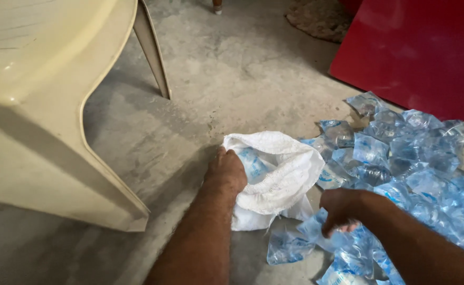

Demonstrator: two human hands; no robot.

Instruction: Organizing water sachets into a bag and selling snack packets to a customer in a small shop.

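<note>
At the centre of the view the left hand [225, 171] is closed in a fist-like grip on the rim of a white woven plastic sack [279, 177], its fingers curled over the edge and out of sight behind the knuckles, holding the mouth of the sack open toward three o'clock. Just inside the sack, touching the hand at its two o'clock side, one clear water sachet with blue print [253, 162] shows through the opening. The sack lies crumpled on the grey concrete floor [232, 68], a little below and right of the middle. At four o'clock from the sack the right hand [340, 211] reaches down with its fingers bent and partly closed on the top of a sachet at the near edge of a loose heap of clear blue-printed water sachets [411, 174]; whether the grip is firm cannot be told, as the fingertips are half hidden. The heap spreads from the three o'clock side of the sack, touching it, down to the five o'clock corner of the view. At nine o'clock stands a cream plastic chair [36, 121], well apart from the sack. At one o'clock a flat red panel [416, 47] lies beyond the heap, and a brown woven mat [319, 18] sits at twelve to one o'clock.
</note>
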